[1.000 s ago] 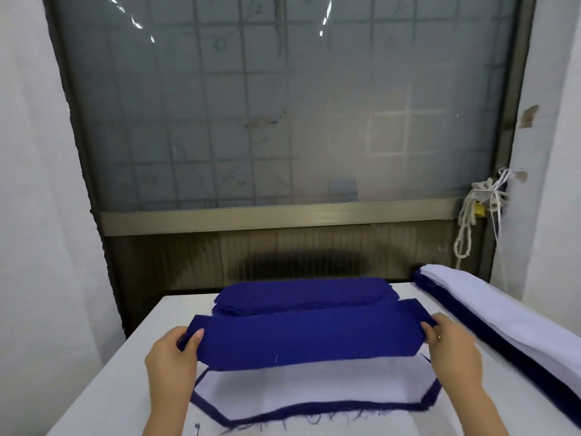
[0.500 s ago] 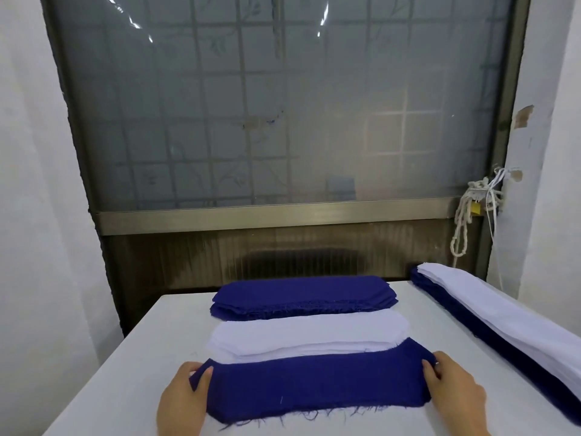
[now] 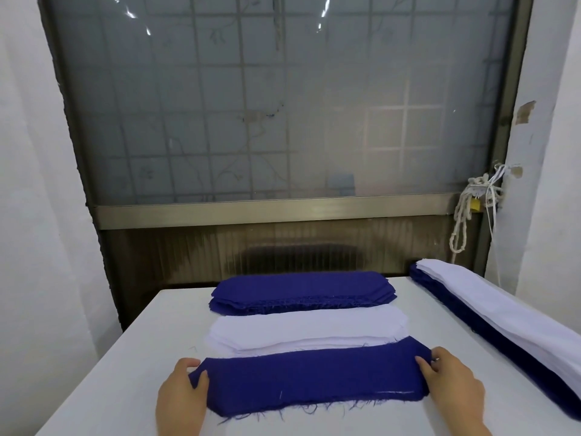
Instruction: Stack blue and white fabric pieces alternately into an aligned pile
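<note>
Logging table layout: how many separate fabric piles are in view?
4: a blue stack far middle, a white stack in front, the near pile whose top blue piece the left hand and right hand grip, and a long white-over-blue pile along the right edge. Lower layers are hidden.

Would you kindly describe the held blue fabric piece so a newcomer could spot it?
Start at the white table beneath the frosted window. The blue fabric piece lies nearest the person, before the white stack. Unlike the far blue stack, the left hand and right hand grip its ends.
</note>
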`<state>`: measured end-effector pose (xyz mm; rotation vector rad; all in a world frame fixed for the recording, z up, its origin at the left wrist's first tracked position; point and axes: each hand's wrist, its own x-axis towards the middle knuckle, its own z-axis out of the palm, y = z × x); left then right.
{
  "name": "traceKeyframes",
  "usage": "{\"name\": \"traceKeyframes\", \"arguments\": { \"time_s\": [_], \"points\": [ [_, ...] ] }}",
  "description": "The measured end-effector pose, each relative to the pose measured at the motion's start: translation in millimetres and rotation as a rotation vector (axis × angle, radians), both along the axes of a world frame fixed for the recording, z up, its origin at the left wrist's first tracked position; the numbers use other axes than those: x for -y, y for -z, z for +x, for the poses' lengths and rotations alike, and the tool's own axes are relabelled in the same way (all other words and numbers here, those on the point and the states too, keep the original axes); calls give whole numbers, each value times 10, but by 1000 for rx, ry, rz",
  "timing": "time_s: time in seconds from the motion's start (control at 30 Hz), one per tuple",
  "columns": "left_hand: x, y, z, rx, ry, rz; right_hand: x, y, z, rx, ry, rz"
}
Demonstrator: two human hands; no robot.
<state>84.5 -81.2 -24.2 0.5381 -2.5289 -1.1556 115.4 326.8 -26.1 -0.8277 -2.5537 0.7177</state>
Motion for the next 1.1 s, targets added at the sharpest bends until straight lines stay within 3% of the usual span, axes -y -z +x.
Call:
{"name": "traceKeyframes", "arguments": {
  "time_s": [0.33, 0.47, 0.6, 0.7, 1.1],
  "points": [
    [-12, 12, 9, -33, -10, -55, 20, -22, 29, 29, 5, 64],
    [-28, -18, -9, -10, -41, -83, 67, -23, 41, -73, 19, 33],
    [-107, -131, 13, 36, -65, -301, 116, -46, 57, -14, -31, 302],
    [-194, -246, 35, 80, 27, -427, 219, -110, 15, 84, -162, 397],
    [-332, -333, -201, 124, 385, -489, 474, -376, -389, 278, -499, 266]
  ]
}}
